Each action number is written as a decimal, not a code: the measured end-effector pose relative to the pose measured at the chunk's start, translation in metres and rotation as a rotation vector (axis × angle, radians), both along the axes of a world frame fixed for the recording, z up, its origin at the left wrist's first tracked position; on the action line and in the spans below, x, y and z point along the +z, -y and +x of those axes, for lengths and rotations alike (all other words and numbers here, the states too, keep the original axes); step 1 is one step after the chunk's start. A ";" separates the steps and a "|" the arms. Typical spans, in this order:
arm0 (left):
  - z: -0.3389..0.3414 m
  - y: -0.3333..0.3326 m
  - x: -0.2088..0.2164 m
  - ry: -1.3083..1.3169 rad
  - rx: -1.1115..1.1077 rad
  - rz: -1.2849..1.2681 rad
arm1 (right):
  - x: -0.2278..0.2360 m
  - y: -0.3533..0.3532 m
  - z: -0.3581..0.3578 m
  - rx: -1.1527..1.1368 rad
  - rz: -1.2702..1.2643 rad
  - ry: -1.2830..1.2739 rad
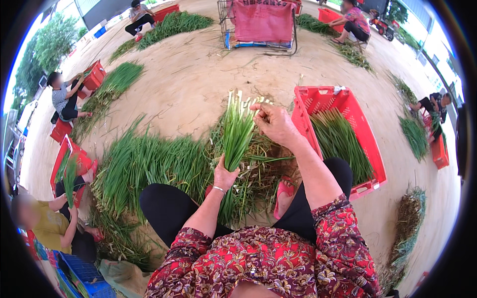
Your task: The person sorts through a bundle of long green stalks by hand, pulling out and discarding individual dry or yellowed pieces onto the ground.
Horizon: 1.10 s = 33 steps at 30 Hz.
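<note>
My left hand is wrapped round the lower, leafy part of a bunch of garlic chives, which stands upright with its pale stem ends on top. Beside those ends is my right hand, its fingers curled in and the index finger reaching toward the stems. Whatever its fingertips pinch is too small to make out. Beneath the bunch, a heap of loose trimmings and dry leaves covers the ground between my knees.
A long pile of chives lies to my left. On my right stands a red crate with chives inside. A blue crate is at lower left. Several people sit around beside piles and red crates. A cart draped in red cloth stands ahead.
</note>
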State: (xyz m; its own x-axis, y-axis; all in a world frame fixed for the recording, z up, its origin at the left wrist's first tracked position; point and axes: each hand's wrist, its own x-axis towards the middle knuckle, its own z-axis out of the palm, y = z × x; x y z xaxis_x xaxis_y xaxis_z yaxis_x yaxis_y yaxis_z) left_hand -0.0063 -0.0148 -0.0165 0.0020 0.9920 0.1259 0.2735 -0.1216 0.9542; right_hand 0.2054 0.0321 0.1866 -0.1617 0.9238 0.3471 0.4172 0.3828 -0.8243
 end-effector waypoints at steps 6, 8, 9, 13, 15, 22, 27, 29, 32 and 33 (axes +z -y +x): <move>0.009 0.013 0.016 -0.125 -0.121 -0.019 | -0.010 -0.003 0.020 -0.284 0.139 0.538; 0.012 0.012 0.015 -0.044 -0.170 -0.008 | -0.016 -0.002 0.027 -0.290 0.198 0.522; 0.012 0.011 0.015 0.001 -0.204 -0.024 | -0.019 -0.002 0.031 -0.268 0.190 0.422; 0.014 0.006 0.004 0.269 -0.260 -0.133 | -0.017 -0.008 0.045 -0.094 0.186 -0.179; 0.007 0.005 0.006 0.259 -0.207 -0.130 | 0.022 0.009 0.042 -0.040 -0.125 -0.431; -0.005 -0.014 -0.009 0.174 0.005 -0.050 | 0.040 0.041 0.059 0.800 -0.319 -0.956; -0.011 -0.018 0.010 -0.037 0.121 0.010 | -0.052 0.039 0.019 0.244 -0.156 0.891; -0.016 -0.014 0.022 -0.148 0.163 -0.015 | -0.050 0.039 0.000 0.073 -0.145 0.940; -0.010 -0.011 0.032 -0.128 0.175 0.070 | -0.012 0.025 -0.009 0.195 -0.354 0.153; -0.008 -0.008 0.036 -0.213 0.182 0.036 | -0.010 0.021 -0.009 0.096 -0.156 0.147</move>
State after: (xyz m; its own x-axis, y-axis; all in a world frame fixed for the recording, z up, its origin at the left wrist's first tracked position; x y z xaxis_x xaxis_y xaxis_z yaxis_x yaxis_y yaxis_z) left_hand -0.0140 -0.0069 0.0198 -0.1453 0.9734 0.1772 0.4879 -0.0853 0.8687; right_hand 0.1969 0.0114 0.1766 -0.2897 0.9423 0.1680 0.5049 0.2996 -0.8096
